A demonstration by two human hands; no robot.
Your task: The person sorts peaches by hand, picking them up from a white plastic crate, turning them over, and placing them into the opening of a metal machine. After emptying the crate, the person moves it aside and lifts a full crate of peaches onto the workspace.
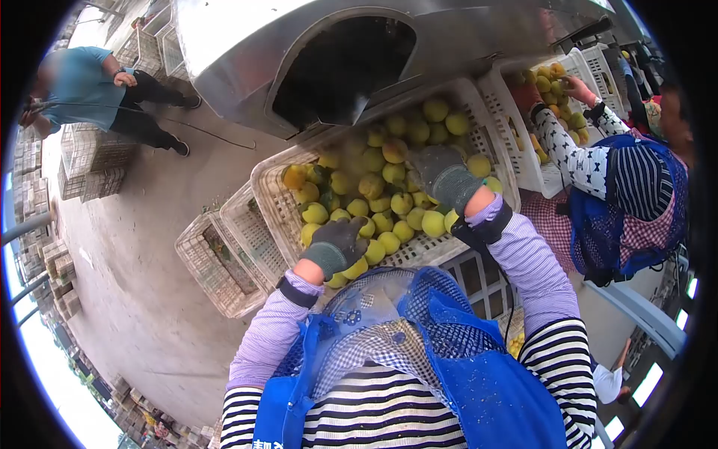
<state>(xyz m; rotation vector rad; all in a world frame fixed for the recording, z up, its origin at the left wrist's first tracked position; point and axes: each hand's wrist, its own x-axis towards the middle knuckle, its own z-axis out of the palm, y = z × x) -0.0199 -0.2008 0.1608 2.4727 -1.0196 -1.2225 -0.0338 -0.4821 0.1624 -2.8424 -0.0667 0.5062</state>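
A white plastic crate (278, 217) full of yellow-green peaches (372, 185) stands before me. My left hand (340, 243), in a dark grey glove, rests over peaches along the near side, its fingers apart and nothing visibly held. Farther right and deeper in the crate, my right hand (443, 176) reaches down among the fruit in a matching glove. Its fingers are blurred and partly hidden, so I cannot see whether they grip a peach. Both hands touch the top layer.
A metal machine housing (247, 60) with a dark opening overhangs the crate's far side. At right, a co-worker's hands reach into another fruit crate (516, 146). Lower crates (217, 277) stand at left. A person in a blue shirt (86, 82) is on the concrete floor (142, 269).
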